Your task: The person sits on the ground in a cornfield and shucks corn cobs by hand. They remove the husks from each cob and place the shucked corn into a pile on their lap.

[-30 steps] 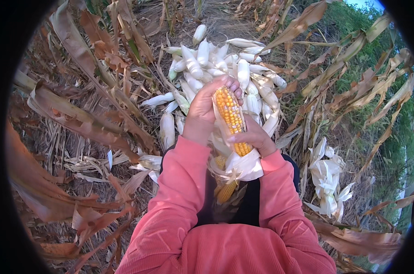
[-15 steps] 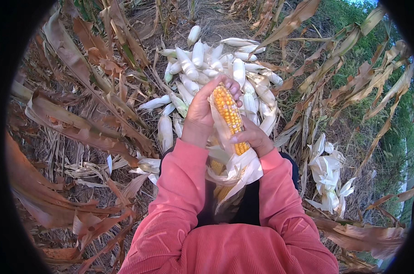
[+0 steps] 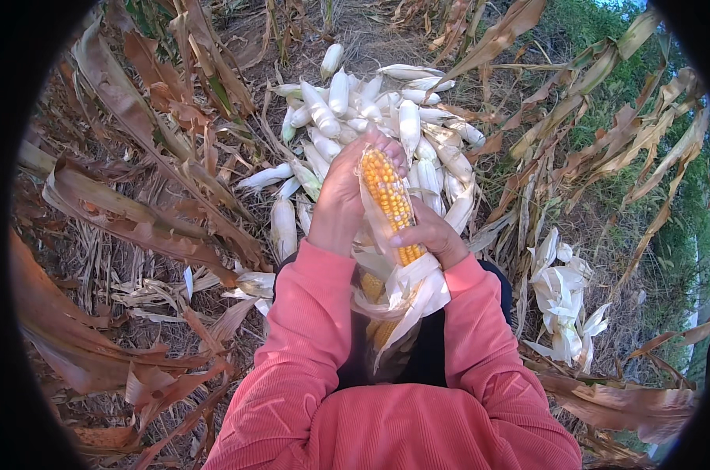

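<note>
Corn ear (image 3: 388,188) sits on the white pile's (image 3: 409,125) near side, left hand (image 3: 345,180) curled round its far end, right hand (image 3: 437,235) closed on its near end, and I'd judge steady, nearward pulling bares husk (image 3: 419,286) cleanest.

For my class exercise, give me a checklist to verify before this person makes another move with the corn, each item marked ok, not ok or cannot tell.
1. Left hand supports the ear of corn near its upper end: ok.
2. Right hand holds the ear lower down, thumb on the kernels: ok.
3. Yellow kernels exposed on the upward-facing side: ok.
4. Ear free of pale husk: not ok, husk lies along its left side and hangs loose at the lower end.
5. Underside of the ear bare: cannot tell, it is hidden.
6. Pile of husk-covered ears in view beyond the hands: ok.
</note>
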Demonstrator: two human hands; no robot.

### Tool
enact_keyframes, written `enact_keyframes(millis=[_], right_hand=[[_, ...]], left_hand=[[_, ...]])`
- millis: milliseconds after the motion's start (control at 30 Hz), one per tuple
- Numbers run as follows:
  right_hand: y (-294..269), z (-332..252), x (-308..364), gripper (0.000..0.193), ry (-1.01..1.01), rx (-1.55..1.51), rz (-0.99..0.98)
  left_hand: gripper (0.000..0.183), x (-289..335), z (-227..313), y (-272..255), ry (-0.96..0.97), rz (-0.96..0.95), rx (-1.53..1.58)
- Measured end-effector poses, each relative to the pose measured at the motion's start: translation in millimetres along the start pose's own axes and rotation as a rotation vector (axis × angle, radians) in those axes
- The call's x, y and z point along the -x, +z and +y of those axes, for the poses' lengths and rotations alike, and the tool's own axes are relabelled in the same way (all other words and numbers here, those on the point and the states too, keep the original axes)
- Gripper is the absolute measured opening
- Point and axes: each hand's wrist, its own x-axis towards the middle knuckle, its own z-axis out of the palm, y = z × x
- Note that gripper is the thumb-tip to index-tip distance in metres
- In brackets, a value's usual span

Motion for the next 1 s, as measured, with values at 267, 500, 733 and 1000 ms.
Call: enact_keyframes(millis=[267, 500, 733, 1000], right_hand=[[-5, 10, -8, 0.069, -0.091, 0.034, 0.078], [-4, 7, -14, 0.065, -0.219, 0.107, 0.279], [-18, 13, -15, 0.060, -0.217, 0.159, 0.362], [-8, 10, -14, 0.063, -0.324, 0.283, 0.373]], left_hand=[[0.032, 5, -8, 16, 0.159, 0.448, -0.238], [0.023, -3, -14, 9, 0.279, 0.326, -0.278], [0.021, -5, -16, -6, 0.237, 0.231, -0.307], [0.016, -9, -17, -26, 0.244, 0.376, -0.388]])
